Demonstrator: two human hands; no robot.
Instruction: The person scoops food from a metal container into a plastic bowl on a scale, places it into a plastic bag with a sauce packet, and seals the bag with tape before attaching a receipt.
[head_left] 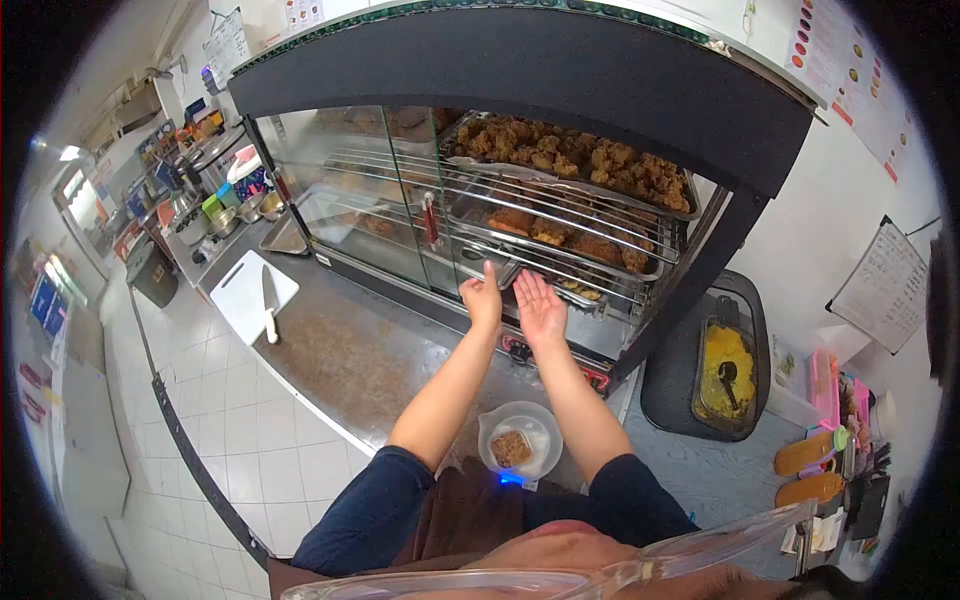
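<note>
Both of my hands are held up side by side before the open right half of a glass food warmer (pixel 390 200). My left hand (pixel 482 303) has its thumb raised and its fingers partly turned out of sight; nothing shows in it. Palm up with fingers stretched out, my right hand (pixel 541 312) is empty. Just beyond them is the edge of a metal tray (pixel 490 256) on a wire rack. Fried chicken pieces (pixel 560 150) fill the upper tray, and browned food (pixel 590 245) lies on the one below. Between my forearms stands a clear plastic bowl (pixel 545 425) with a brown food piece (pixel 511 449).
A white cutting board (pixel 235 300) and a knife (pixel 269 300) lie on the counter at left. To the right sits a black tub (pixel 670 375) with a container of yellow food (pixel 727 360). Sauce bottles (pixel 808 455) stand farther right.
</note>
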